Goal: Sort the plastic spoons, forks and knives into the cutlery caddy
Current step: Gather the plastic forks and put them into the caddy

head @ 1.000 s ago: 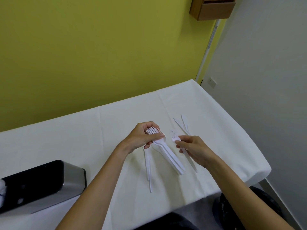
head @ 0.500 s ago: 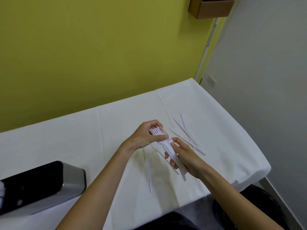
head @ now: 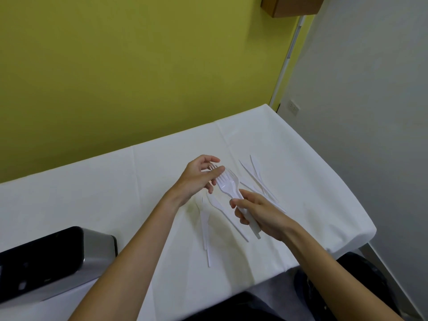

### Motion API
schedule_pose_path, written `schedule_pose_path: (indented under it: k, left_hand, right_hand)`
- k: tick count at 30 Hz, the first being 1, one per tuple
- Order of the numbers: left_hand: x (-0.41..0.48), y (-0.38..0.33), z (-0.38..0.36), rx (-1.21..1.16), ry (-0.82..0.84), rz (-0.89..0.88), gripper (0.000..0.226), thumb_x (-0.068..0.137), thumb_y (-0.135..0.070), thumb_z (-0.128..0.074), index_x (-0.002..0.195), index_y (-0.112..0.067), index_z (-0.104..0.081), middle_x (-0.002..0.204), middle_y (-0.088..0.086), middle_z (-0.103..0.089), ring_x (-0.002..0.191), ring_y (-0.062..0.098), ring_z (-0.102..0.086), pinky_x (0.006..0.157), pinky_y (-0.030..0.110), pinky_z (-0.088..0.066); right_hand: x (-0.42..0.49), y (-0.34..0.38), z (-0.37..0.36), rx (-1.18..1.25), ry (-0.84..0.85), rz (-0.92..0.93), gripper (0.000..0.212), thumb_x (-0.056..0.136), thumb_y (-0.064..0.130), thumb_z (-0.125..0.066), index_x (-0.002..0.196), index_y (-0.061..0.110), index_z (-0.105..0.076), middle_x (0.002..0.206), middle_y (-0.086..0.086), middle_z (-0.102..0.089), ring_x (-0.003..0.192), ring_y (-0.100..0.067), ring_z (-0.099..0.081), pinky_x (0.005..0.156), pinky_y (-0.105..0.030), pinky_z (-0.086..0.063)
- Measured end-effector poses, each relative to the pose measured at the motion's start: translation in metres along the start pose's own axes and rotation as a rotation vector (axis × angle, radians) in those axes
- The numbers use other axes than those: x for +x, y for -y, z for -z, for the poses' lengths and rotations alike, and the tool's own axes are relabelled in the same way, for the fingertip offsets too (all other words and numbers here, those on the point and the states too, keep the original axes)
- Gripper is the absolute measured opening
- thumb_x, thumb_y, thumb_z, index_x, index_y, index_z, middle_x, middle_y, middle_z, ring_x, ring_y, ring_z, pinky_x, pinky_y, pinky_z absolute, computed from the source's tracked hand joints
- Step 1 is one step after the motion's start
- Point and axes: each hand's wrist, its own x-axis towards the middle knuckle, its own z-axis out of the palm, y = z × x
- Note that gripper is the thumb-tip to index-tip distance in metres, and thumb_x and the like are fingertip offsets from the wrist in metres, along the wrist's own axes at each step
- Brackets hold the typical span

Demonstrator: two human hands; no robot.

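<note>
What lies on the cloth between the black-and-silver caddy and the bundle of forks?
In the head view, only loose white cutlery pieces and the left forearm lie between the caddy and the forks gripped by the right hand.

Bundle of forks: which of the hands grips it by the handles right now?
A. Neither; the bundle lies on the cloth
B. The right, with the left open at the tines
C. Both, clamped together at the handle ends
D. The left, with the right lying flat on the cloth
B: the right hand wraps the handles of the bundle of forks, while the left hand is open, its fingers at the tines.
</note>
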Motion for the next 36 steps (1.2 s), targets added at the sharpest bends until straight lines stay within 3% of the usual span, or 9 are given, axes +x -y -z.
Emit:
schedule_pose_path:
  k: [5, 9, 11, 15, 20, 22, 24, 32, 36]
  left_hand:
    - [0.004, 0.000, 0.001, 0.010, -0.085, -0.017, 0.032, 0.082, -0.018, -0.074, 0.111, -0.006, -0.068, 0.083, 0.007, -0.062, 0.060, 0.012, -0.061, 0.056, 0.026, -0.055]
    - [0.008, -0.002, -0.001, 0.167, -0.096, -0.053, 0.029, 0.082, -0.025, -0.074, 0.109, -0.014, -0.072, 0.096, 0.004, -0.071, 0.083, 0.011, -0.068, 0.059, 0.023, -0.056]
    - [0.008, -0.002, -0.002, 0.184, -0.105, -0.057, 0.027, 0.082, -0.027, -0.073, 0.107, -0.016, -0.073, 0.101, 0.001, -0.072, 0.092, 0.012, -0.068, 0.064, 0.021, -0.056]
    - [0.006, -0.001, 0.003, 0.140, -0.159, -0.050, 0.025, 0.082, -0.027, -0.073, 0.105, -0.015, -0.073, 0.101, 0.000, -0.073, 0.094, 0.012, -0.068, 0.071, 0.024, -0.058]
    - [-0.004, -0.008, 0.020, 0.150, -0.132, -0.008, 0.037, 0.088, -0.036, -0.065, 0.121, -0.019, -0.065, 0.116, -0.009, -0.067, 0.098, -0.004, -0.061, 0.090, 0.017, -0.046]
    - [-0.014, -0.017, 0.038, 0.134, -0.184, -0.025, 0.036, 0.093, -0.037, -0.057, 0.123, -0.017, -0.063, 0.121, -0.009, -0.064, 0.102, -0.004, -0.059, 0.094, 0.016, -0.044]
    - [-0.028, -0.026, 0.061, 0.127, -0.275, -0.064, 0.031, 0.096, -0.041, -0.049, 0.116, -0.021, -0.063, 0.121, -0.008, -0.064, 0.111, 0.004, -0.058, 0.103, 0.026, -0.042]
    - [-0.136, -0.047, 0.185, 0.084, -0.612, -0.190, 0.033, 0.101, -0.038, -0.038, 0.117, -0.018, -0.059, 0.115, -0.003, -0.066, 0.113, 0.011, -0.060, 0.103, 0.030, -0.043]
    - [-0.194, -0.037, 0.238, 0.077, -0.755, -0.219, 0.037, 0.102, -0.034, -0.038, 0.120, -0.010, -0.060, 0.116, 0.002, -0.068, 0.111, 0.010, -0.061, 0.101, 0.025, -0.042]
  right_hand:
    - [0.009, 0.003, 0.006, 0.078, 0.045, -0.065, 0.031, 0.095, 0.010, -0.050, 0.119, -0.009, -0.052, 0.084, -0.007, -0.047, 0.065, -0.013, -0.046, 0.059, -0.026, -0.037]
    - [0.013, 0.008, 0.005, 0.102, 0.083, -0.078, 0.039, 0.086, 0.013, -0.054, 0.122, 0.000, -0.051, 0.082, -0.004, -0.049, 0.061, -0.013, -0.048, 0.060, -0.026, -0.039]
    - [0.016, 0.013, 0.005, 0.132, 0.118, -0.079, 0.036, 0.083, 0.014, -0.053, 0.118, 0.007, -0.050, 0.077, -0.003, -0.048, 0.058, -0.013, -0.045, 0.058, -0.026, -0.037]
    - [0.025, 0.018, 0.001, 0.102, 0.128, -0.112, 0.020, 0.098, 0.023, -0.051, 0.111, 0.008, -0.053, 0.064, 0.003, -0.039, 0.056, -0.012, -0.033, 0.054, -0.024, -0.032]
    - [0.035, 0.024, -0.013, -0.067, 0.138, -0.113, 0.018, 0.098, 0.023, -0.051, 0.089, 0.008, -0.045, 0.062, -0.001, -0.031, 0.053, -0.012, -0.028, 0.051, -0.023, -0.031]
    - [0.043, 0.032, -0.027, -0.132, 0.107, -0.083, 0.030, 0.099, 0.018, -0.045, 0.071, 0.012, -0.038, 0.060, -0.002, -0.029, 0.051, -0.012, -0.026, 0.050, -0.022, -0.029]
    - [0.049, 0.042, -0.046, -0.133, 0.084, -0.043, 0.038, 0.100, 0.015, -0.041, 0.063, 0.017, -0.031, 0.058, 0.000, -0.028, 0.050, -0.011, -0.026, 0.048, -0.021, -0.028]
    - [0.072, 0.079, -0.167, -0.041, 0.169, 0.157, 0.038, 0.100, 0.020, -0.039, 0.063, 0.015, -0.032, 0.057, -0.002, -0.028, 0.047, -0.014, -0.031, 0.050, -0.026, -0.033]
    - [0.073, 0.084, -0.245, 0.072, 0.194, 0.167, 0.041, 0.100, 0.020, -0.043, 0.062, 0.020, -0.030, 0.053, 0.004, -0.024, 0.046, -0.011, -0.024, 0.044, -0.022, -0.026]
